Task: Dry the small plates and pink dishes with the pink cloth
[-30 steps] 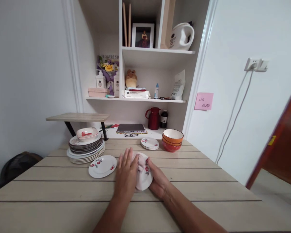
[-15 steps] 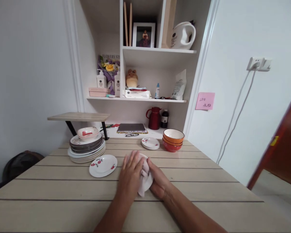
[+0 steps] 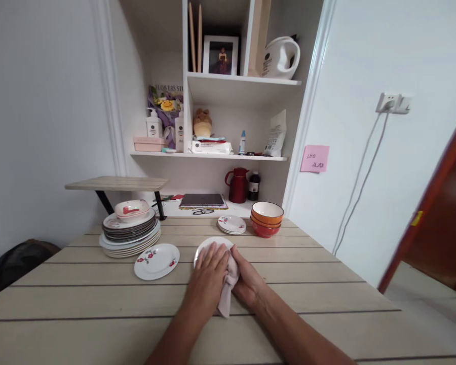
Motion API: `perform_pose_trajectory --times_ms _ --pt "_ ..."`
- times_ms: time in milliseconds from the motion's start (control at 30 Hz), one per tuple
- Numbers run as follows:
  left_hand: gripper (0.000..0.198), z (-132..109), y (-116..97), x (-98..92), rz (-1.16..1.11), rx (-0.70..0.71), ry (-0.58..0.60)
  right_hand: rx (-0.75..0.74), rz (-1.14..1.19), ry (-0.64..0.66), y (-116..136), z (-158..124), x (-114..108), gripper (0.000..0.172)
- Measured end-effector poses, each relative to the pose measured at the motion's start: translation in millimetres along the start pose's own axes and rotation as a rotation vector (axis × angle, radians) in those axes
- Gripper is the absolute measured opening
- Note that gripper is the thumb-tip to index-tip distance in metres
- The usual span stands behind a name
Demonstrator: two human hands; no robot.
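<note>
White plate point(image 3: 202, 247) more exposed, cloth point(image 3: 230, 279) lower

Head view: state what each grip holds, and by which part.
Right grip: white plate, by its right side. Left grip: laid flat across plate and cloth, hold unclear.

The centre plate point(image 3: 210, 243) shows plain white where it is uncovered, and the cloth point(image 3: 225, 296) on it is a pale dusty pink. Left of the centre plate, a loose plate point(image 3: 157, 263) is white with red flowers and greyish leaves; farther left, a plate stack point(image 3: 131, 234) mixes dark, pale bluish and cream edges under a whitish dish point(image 3: 132, 210) marked red. Beyond the centre plate, small plates point(image 3: 231, 223) are white with reddish flowers; beyond it to the right, bowls point(image 3: 266, 219) run orange over red, the top one cream inside, dark-rimmed. Beneath it, the table point(image 3: 311, 296) is pale beige with dark stripes.
</note>
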State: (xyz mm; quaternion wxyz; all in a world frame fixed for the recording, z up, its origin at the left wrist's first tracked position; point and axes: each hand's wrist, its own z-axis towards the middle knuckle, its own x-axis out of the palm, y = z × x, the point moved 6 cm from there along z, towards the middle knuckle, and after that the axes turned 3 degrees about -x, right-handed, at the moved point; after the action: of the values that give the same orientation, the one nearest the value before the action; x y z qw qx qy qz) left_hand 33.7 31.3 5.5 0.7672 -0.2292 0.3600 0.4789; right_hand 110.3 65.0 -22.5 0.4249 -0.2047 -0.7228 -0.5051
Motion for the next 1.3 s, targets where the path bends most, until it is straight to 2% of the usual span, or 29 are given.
perform_pose_trajectory --times_ms 67,167,300,367,433,500,533,567,600,667,733,800,867,967,1067,1200,1233,1300 --pt "0.049 3.6 2.7 -4.7 -0.04 -0.062 0.032 -0.033 -0.009 -0.017 0.4 3.3 -3.8 0.029" --pt "0.046 10.5 5.9 -12.4 -0.124 -0.15 0.017 -0.084 -0.019 -0.048 6.8 9.1 -11.6 0.023" --pt "0.038 20.4 18.5 -16.2 -0.471 -0.285 -0.081 -0.02 0.012 -0.082 14.2 13.5 -18.2 0.025" --pt "0.032 20.3 38.5 -15.0 -0.749 -0.494 -0.196 0.014 0.052 -0.064 18.9 13.0 -16.5 0.028" --pt "0.032 12.4 59.9 -4.6 -1.124 -0.81 -0.286 0.014 0.072 -0.047 25.1 11.1 -13.4 0.03" --pt "0.04 2.6 66.6 10.9 -1.475 -1.093 -0.267 0.021 0.061 -0.023 28.3 8.8 -9.4 0.032" --pt "0.047 -0.2 63.2 17.1 -1.644 -1.17 -0.221 0.035 0.046 -0.007 27.8 8.0 -7.3 0.034" --pt "0.054 -1.1 56.5 21.0 -1.789 -1.192 -0.153 0.054 0.028 0.009 25.8 7.7 -5.4 0.035" --pt "0.06 0.2 46.0 23.2 -1.965 -1.152 -0.067 0.077 0.004 0.021 22.6 7.9 -4.4 0.036" --pt "0.066 3.8 18.9 22.6 -2.304 -0.992 0.147 0.099 -0.064 0.015 15.4 10.3 -5.6 0.033" --pt "0.069 0.7 -5.0 23.2 -2.442 -0.941 0.382 0.071 -0.179 -0.012 11.2 15.0 -9.3 0.029" --pt "0.068 -3.3 -16.1 24.8 -2.468 -0.955 0.458 -0.019 -0.384 -0.048 14.6 21.2 -12.2 0.028" --pt "0.06 -5.9 -16.1 26.7 -2.455 -0.987 0.411 -0.149 -0.724 -0.104 26.4 27.4 -11.4 0.033" --pt "0.051 -6.8 -5.8 27.4 -2.449 -1.0 0.255 -0.3 -1.183 -0.208 48.7 35.1 -1.6 0.043" --pt "0.051 -6.8 5.0 26.5 -2.481 -0.997 0.131 -0.405 -1.339 -0.273 65.2 36.8 11.9 0.052" --pt "0.049 -7.7 16.5 25.9 -2.524 -0.972 0.021 -0.718 -1.688 -0.447 73.1 13.3 33.2 0.052" --pt "0.047 -8.6 19.8 26.6 -2.521 -0.978 -0.014 -0.761 -1.744 -0.442 68.0 6.4 37.4 0.052" --pt "0.04 -11.4 26.1 28.7 -2.501 -1.019 -0.092 -0.771 -1.819 -0.3 49.2 -3.1 44.8 0.053"
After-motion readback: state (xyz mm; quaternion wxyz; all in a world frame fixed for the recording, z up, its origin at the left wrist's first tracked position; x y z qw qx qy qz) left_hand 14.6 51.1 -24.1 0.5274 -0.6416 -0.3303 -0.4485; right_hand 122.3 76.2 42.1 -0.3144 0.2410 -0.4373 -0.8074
